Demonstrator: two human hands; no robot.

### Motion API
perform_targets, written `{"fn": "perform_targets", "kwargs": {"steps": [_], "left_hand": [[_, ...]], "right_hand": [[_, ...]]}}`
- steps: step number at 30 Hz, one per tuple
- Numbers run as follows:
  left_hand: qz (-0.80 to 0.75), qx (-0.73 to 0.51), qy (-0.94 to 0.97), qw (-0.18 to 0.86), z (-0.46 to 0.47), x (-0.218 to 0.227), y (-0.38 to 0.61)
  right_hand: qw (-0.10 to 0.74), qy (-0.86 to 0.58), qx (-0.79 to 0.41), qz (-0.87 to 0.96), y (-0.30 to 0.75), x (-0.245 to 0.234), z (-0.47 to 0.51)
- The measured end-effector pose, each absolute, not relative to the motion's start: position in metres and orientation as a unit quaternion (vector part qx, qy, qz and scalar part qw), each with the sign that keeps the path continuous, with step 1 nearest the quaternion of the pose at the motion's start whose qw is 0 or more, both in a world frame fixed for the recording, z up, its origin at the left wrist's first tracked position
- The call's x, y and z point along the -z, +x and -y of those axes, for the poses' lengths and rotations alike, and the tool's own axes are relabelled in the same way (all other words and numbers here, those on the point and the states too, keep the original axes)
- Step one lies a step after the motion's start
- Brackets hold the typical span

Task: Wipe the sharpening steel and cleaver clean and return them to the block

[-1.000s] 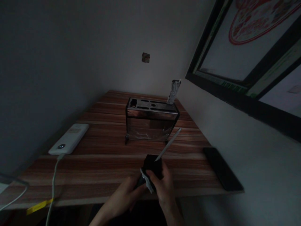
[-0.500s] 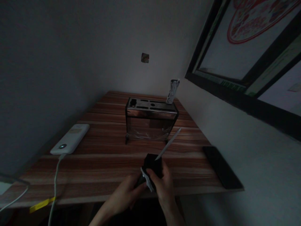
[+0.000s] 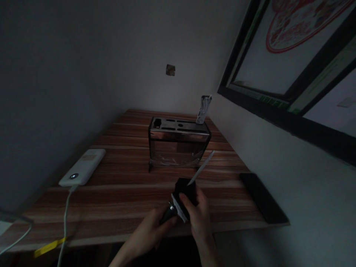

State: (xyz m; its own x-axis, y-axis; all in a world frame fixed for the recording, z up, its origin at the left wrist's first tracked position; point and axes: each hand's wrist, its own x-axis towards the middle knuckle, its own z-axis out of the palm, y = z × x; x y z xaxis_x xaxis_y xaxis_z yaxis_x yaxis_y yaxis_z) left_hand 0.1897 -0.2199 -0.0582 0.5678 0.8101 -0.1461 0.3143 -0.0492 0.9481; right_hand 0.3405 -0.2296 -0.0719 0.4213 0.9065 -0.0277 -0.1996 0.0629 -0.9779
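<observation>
Near the table's front edge, my left hand (image 3: 151, 230) is closed around the black handle of a sharpening steel (image 3: 201, 168). Its thin pale rod slants up and to the right. My right hand (image 3: 198, 215) grips a dark cloth (image 3: 185, 189) with a whitish edge, wrapped around the rod just above the handle, thumb on top. A bit of shiny metal shows between handle and cloth. Beyond the hands stands a knife block (image 3: 179, 135) with a slotted metal top and clear front. One wrapped handle (image 3: 204, 109) sticks up from its right end.
A white power bank (image 3: 83, 167) with a cable (image 3: 66, 211) and yellow tag (image 3: 50, 247) lies on the left of the wood-grain table (image 3: 119, 174). A black phone (image 3: 264, 198) rests at the right edge. Walls close in at left, back and right; a framed window (image 3: 292, 55) is upper right.
My right hand and the dark cloth have shifted slightly up and right, away from my left hand. More of the handle and its metal collar now shows.
</observation>
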Motion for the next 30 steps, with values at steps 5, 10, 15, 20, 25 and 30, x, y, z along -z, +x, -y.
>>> {"fn": "perform_targets", "kwargs": {"steps": [5,10,15,20,25,30], "left_hand": [[-0.423,-0.188,0.681,0.567,0.222,0.062,0.189],[-0.446,-0.165,0.673,0.567,0.223,0.064,0.188],[-0.443,-0.162,0.681,0.56,0.223,0.064,0.188],[-0.447,-0.146,0.666,0.579,0.224,0.066,0.188],[-0.451,-0.133,0.674,0.569,0.223,0.064,0.187],[-0.437,-0.161,0.718,0.516,0.222,0.058,0.187]], "right_hand": [[0.682,-0.528,-0.395,0.317,0.354,0.065,0.222],[0.701,-0.495,-0.414,0.304,0.372,0.049,0.211],[0.723,-0.495,-0.394,0.279,0.388,0.027,0.199],[0.748,-0.496,-0.359,0.255,0.403,0.011,0.186],[0.773,-0.478,-0.338,0.245,0.421,0.006,0.176],[0.79,-0.471,-0.323,0.224,0.429,0.006,0.171]]}}
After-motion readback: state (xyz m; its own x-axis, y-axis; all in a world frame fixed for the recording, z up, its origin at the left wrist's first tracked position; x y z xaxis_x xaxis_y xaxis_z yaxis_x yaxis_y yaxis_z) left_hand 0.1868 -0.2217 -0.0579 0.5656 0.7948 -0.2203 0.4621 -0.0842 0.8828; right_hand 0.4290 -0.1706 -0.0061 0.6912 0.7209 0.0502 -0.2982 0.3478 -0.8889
